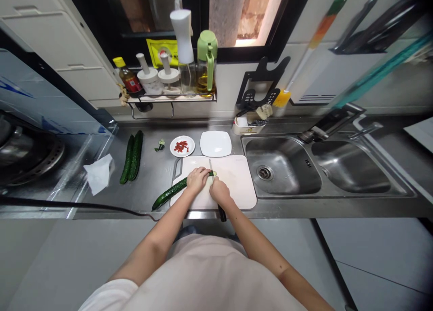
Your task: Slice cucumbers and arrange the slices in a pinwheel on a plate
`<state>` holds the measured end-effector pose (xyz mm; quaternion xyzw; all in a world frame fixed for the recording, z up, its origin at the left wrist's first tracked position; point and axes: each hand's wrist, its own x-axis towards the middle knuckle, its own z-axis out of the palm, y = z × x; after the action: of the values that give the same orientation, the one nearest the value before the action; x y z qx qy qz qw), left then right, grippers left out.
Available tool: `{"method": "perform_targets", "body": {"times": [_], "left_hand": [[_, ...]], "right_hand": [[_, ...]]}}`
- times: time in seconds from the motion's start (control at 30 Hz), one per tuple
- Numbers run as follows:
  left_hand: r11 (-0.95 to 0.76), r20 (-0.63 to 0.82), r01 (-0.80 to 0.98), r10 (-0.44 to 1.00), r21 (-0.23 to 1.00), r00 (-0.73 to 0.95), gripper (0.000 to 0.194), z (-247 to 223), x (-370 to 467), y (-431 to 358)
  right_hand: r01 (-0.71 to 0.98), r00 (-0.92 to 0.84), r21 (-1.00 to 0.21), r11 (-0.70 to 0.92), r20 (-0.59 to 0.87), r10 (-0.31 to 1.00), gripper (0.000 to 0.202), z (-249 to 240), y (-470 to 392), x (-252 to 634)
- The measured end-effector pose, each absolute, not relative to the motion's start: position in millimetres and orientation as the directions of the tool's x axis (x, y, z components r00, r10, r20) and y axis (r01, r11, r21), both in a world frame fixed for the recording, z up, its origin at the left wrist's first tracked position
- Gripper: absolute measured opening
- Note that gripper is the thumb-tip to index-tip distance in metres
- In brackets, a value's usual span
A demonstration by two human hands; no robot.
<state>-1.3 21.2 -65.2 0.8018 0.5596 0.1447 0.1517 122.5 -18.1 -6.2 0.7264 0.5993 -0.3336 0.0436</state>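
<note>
A long green cucumber [170, 193] lies slantwise across the left part of the white cutting board [241, 180]. My left hand [197, 179] is closed over it near its right end. My right hand [219, 191] grips a knife [222, 213], whose black handle sticks out below the fist. The narrow blade stands at the cucumber's cut end, just right of my left fingers. A pale round cut face shows to the right of the blade. Behind the board are a white plate with chopped red pieces [181, 146] and a squarish white plate [215, 143].
Two whole cucumbers [131, 156] and a crumpled white paper [99, 173] lie to the left. Small green scraps [160, 145] sit behind the board. A double steel sink [284, 166] is at the right. Bottles and jars stand on a wall rack [172, 99]; a stove [29, 148] is far left.
</note>
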Motion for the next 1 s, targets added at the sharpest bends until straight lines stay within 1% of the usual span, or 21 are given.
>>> {"method": "perform_targets", "body": {"times": [0.23,0.37,0.7,0.77,0.9,1.0], "left_hand": [[-0.343,0.097,0.858,0.938,0.382,0.332,0.031,-65.6,-1.3,20.0],[-0.346,0.11,0.859,0.938,0.376,0.33,0.031,-64.0,-0.9,18.6],[-0.315,0.073,0.866,0.947,0.389,0.312,0.03,-58.8,0.2,17.3],[-0.305,0.062,0.867,0.95,0.394,0.306,0.03,-57.2,0.3,17.5],[-0.29,0.03,0.864,0.952,0.413,0.305,0.029,-54.0,0.2,18.2],[-0.275,0.013,0.86,0.954,0.429,0.299,0.029,-52.7,0.0,18.7]], "right_hand": [[0.906,0.064,-0.309,-0.288,-0.573,0.817,0.03,-7.6,-37.0,125.8],[0.918,0.07,-0.282,-0.278,-0.575,0.815,0.03,-7.3,-53.2,129.0],[0.945,0.026,-0.248,-0.215,-0.596,0.803,0.027,-0.8,-88.2,144.6],[0.944,0.009,-0.261,-0.202,-0.592,0.806,0.025,2.6,-93.5,151.3],[0.92,-0.028,-0.333,-0.206,-0.581,0.814,0.02,11.5,-100.7,169.1],[0.904,0.0,-0.356,-0.236,-0.553,0.833,0.019,13.7,-102.7,182.8]]}}
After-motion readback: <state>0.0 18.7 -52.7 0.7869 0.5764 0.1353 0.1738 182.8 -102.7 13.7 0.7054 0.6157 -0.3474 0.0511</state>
